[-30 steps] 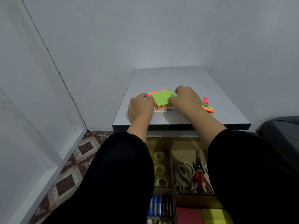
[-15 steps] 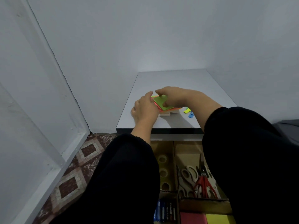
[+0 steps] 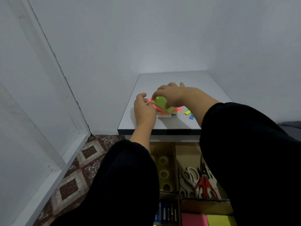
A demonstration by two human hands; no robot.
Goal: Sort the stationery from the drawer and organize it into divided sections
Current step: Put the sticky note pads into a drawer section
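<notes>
Grey walls close in on a small grey table (image 3: 172,79), where a loose stack of sticky notes (image 3: 162,106) sits near the front edge, toward the left corner. The right hand (image 3: 175,95) pinches the green top pad between thumb and fingers while the left hand (image 3: 144,110) curls its fingers against the stack's left side. These pads look light and floppy and likely to slide apart, so they are best squared up and gripped by opposite edges.
</notes>
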